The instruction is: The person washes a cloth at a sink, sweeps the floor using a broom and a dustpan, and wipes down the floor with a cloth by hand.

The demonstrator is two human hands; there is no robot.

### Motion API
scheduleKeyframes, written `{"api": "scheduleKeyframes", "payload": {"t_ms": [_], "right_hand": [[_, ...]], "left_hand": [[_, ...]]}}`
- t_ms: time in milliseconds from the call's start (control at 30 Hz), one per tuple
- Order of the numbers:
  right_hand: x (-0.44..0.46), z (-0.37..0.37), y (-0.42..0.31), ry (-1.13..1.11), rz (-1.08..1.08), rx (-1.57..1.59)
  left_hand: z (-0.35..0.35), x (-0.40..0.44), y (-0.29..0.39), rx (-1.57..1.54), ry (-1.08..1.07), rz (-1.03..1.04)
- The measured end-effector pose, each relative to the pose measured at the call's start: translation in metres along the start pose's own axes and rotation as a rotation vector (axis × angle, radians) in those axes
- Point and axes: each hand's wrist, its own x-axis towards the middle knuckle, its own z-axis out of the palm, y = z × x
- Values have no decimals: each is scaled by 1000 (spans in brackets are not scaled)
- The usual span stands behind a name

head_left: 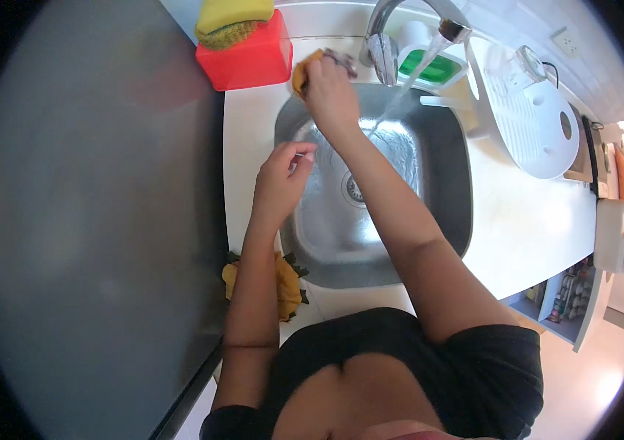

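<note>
My right hand reaches over the sink's far left corner, its fingers closed on a crumpled yellow cloth with a dark-and-white patterned part. The hand covers much of it. Over the left side of the steel sink, my left hand has its fingers curled towards the thumb; what they hold, if anything, does not show clearly. Water runs from the faucet into the basin. Beneath my left forearm lies a yellow, dark-edged cloth-like piece on the counter.
A red container with a yellow sponge on it stands at the back left. Behind the sink is a tray with green contents. On the right are a white drying rack, a clear glass and an open drawer.
</note>
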Motion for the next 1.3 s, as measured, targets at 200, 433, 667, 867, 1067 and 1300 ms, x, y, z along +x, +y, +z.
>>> {"api": "scheduleKeyframes", "payload": {"t_ms": [200,433,667,867,1067,1300], "right_hand": [[47,66,35,39,-242,-143],[63,60,55,-50,135,-282],[42,46,47,20,87,-316],[-41,2,47,25,53,-207],[-86,13,118,-402,604,305],[-60,1,115,-481,834,834]], "left_hand": [[5,0,-1,-19,-8,-10],[22,-3,-5,-40,-60,7],[4,-21,-5,0,-37,17],[17,-12,0,-58,-23,-20],[43,15,-18,-78,-55,-72],[91,57,-31,-118,-46,-275]]}}
